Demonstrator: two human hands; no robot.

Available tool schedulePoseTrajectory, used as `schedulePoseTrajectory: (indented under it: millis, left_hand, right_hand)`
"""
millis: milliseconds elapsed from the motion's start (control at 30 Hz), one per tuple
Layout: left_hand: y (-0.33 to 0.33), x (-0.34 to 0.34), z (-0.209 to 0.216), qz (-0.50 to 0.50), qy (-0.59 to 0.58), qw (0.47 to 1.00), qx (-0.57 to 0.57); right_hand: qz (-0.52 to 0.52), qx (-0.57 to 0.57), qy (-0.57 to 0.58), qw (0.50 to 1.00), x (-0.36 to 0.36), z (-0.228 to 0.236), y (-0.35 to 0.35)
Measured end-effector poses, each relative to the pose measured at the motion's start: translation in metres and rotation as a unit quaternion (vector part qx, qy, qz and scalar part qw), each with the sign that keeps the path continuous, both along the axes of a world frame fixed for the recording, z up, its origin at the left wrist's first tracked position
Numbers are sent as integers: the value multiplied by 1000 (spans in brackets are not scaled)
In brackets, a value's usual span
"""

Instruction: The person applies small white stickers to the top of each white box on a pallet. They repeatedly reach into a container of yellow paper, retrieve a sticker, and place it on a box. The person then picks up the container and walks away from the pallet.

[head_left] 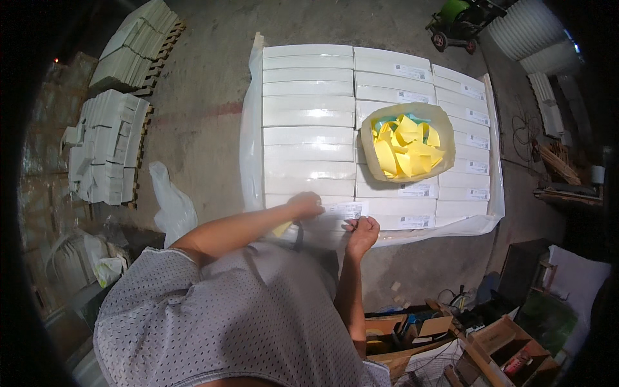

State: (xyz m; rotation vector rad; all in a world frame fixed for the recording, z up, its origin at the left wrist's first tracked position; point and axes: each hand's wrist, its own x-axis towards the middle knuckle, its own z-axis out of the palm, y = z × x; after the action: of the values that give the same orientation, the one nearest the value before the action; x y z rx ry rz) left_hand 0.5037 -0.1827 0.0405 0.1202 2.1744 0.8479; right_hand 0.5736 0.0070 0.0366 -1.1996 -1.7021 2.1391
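Observation:
A white printed label [345, 210] is stretched between my hands over the near end of the stacked long white boxes [309, 135]. My left hand [308, 205] pinches the label's left end, fingers closed. My right hand [363, 233] is closed at the label's lower right edge, thumb and fingertips together. Similar labels [418, 222] are stuck on the ends of boxes in the middle and right rows. A scrap of yellow paper [282, 229] shows below my left forearm, partly hidden.
On the boxes stands an open pale bin [445, 138] full of crumpled yellow and teal paper. Clear plastic wrap [253, 129] hangs around the stack. Pallets of white pieces [106, 148] stand left. Wooden crates with tools [503, 338] lie lower right; a green wheeled machine [454, 22] is far right.

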Motion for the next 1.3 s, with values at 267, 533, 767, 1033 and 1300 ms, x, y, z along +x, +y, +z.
schedulePoseTrajectory:
  millis: [267,533,767,1033,1300]
  left_hand:
    - [-16,22,-59,-258,81,963,17]
    - [-21,52,-50,-140,-10,982,125]
    - [-16,48,-39,-62,-23,997,30]
    - [-24,44,-39,-106,-62,992,-7]
    - [-35,46,-48,-164,64,984,13]
  right_hand:
    - [20,11,-99,995,34,-38,2]
    - [44,75,-112,990,60,-33,-2]
    - [39,73,-80,993,50,-37,-10]
    - [62,172,-89,979,44,-34,-17]
    - [76,223,-183,955,48,-54,-9]
